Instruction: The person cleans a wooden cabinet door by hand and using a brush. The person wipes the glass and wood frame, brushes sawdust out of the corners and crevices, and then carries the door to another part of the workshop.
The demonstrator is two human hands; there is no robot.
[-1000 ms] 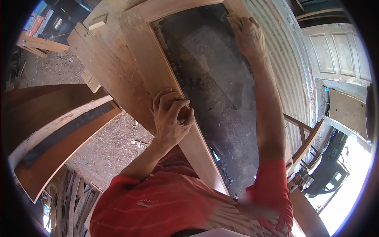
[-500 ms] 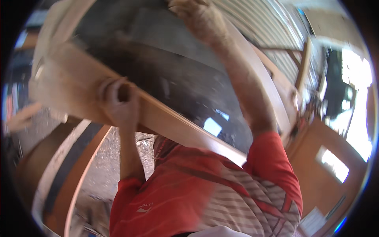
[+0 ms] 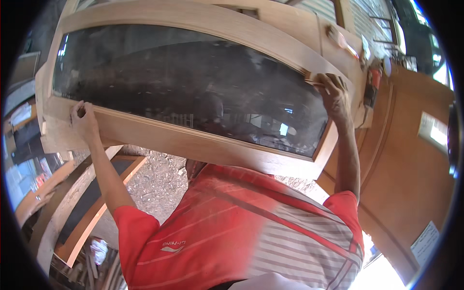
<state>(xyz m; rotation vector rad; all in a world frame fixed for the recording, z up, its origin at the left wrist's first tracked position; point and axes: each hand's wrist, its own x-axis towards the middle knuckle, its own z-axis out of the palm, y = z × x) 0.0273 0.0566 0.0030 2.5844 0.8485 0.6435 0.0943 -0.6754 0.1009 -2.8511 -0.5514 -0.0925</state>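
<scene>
A pale wooden frame (image 3: 203, 145) with a dark, dusty glass panel (image 3: 183, 82) lies across in front of me. Thin wooden beading (image 3: 193, 129) edges the glass. My left hand (image 3: 87, 123) rests at the frame's lower left, beside the corner of the glass. Its thumb and fingertips are curled together; anything between them is too small to make out. At the right end of the glass, my right hand (image 3: 334, 99) pinches the end of a thin wooden strip (image 3: 313, 82) at the upper edge. Its other fingers are bent over.
Behind the frame lies another wooden panel (image 3: 290, 24), with a brush-like tool (image 3: 338, 38) on it. A brown door panel (image 3: 406, 130) leans at the right. More framed panels (image 3: 96, 203) stand at the lower left, above wood offcuts (image 3: 92, 266). Shavings (image 3: 159, 176) cover the floor.
My view has swung, and the frame now lies more level and wholly in sight. My right hand has come from the far side to the glass's right end; my left is now near its left corner.
</scene>
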